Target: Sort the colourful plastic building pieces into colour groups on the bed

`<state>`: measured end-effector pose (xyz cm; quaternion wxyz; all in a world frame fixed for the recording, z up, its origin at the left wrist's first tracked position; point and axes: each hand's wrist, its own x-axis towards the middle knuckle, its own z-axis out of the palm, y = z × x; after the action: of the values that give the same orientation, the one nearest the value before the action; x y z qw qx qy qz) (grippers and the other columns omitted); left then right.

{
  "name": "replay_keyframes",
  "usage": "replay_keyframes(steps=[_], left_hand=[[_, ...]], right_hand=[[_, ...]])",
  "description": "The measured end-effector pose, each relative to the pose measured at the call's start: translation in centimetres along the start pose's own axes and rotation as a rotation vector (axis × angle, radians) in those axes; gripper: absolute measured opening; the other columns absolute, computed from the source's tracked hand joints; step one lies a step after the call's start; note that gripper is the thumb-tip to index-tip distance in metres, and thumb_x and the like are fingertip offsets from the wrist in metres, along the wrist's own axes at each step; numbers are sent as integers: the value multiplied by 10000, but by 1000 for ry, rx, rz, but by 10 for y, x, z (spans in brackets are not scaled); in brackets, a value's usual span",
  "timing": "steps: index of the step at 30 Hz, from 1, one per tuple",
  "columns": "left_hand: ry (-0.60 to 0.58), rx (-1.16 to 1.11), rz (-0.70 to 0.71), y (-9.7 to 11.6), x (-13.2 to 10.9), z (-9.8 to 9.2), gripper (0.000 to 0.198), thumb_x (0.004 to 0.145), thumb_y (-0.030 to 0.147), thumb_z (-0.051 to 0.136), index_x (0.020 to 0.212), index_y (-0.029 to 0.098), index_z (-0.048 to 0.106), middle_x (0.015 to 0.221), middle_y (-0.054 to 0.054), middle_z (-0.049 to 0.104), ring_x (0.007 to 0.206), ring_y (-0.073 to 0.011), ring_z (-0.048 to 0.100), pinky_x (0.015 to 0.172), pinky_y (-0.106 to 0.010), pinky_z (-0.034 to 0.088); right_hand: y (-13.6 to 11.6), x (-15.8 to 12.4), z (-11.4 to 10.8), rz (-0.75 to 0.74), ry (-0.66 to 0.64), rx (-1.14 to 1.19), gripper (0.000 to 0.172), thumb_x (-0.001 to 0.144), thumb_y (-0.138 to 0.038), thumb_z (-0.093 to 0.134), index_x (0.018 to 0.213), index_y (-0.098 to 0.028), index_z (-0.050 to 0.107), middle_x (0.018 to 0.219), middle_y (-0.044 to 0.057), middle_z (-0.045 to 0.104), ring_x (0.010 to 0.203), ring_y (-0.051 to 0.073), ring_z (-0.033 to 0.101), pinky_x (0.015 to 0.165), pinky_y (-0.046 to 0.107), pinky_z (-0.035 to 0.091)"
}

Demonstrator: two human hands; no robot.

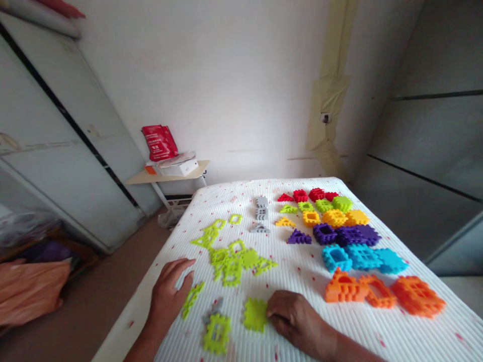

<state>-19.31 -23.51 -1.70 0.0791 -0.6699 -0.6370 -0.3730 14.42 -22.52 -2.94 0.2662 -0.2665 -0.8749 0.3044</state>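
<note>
My right hand [292, 319] has its fingers curled at the right edge of a solid lime-green square building tile [255, 314], which lies flat on the bed cover. Thumb and fingers apart, my left hand [171, 289] rests to the left, beside a lime-green triangular tile [193, 297]; whether it touches the tile is hard to tell. Between the hands lies a lime-green window tile [218, 334], partly over a grey piece [213, 309]. Beyond them, several loose lime-green tiles [232, 271] are spread out, some overlapping.
On the right, tiles stand in colour groups: orange [418, 295], light blue [364, 257], purple [356, 235], yellow [334, 217], green [342, 203] and red [301, 195]. Grey tiles [261, 213] sit mid-bed. A small table [196, 171] with a red bag [160, 143] stands at the back left.
</note>
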Motion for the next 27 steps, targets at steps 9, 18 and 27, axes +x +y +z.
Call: replay_keyframes(steps=[9, 18, 27], left_hand=[[-63, -35, -12, 30, -71, -26, 298, 765, 340, 560, 1042, 237, 598, 1087, -62, 590, 1036, -220, 540, 897, -388, 459], [-376, 18, 254, 67, -72, -25, 372, 666, 348, 645, 1019, 234, 616, 1042, -69, 606, 992, -247, 516, 897, -443, 359], [-453, 77, 284, 69, -70, -21, 496, 794, 333, 529, 1284, 290, 467, 1229, -68, 555, 1103, -251, 470, 902, -443, 364]], right_hand=[[-7, -9, 3, -194, -2, -254, 254, 871, -296, 429, 696, -170, 561, 675, 48, 570, 693, 153, 530, 639, 273, 410], [-15, -6, 3, -257, -122, -451, 304, 877, -337, 394, 660, -176, 534, 687, 47, 551, 693, 160, 497, 644, 293, 377], [-20, 4, 10, -111, -125, -478, 253, 883, -309, 420, 992, -166, 598, 811, 58, 586, 769, 168, 527, 689, 280, 402]])
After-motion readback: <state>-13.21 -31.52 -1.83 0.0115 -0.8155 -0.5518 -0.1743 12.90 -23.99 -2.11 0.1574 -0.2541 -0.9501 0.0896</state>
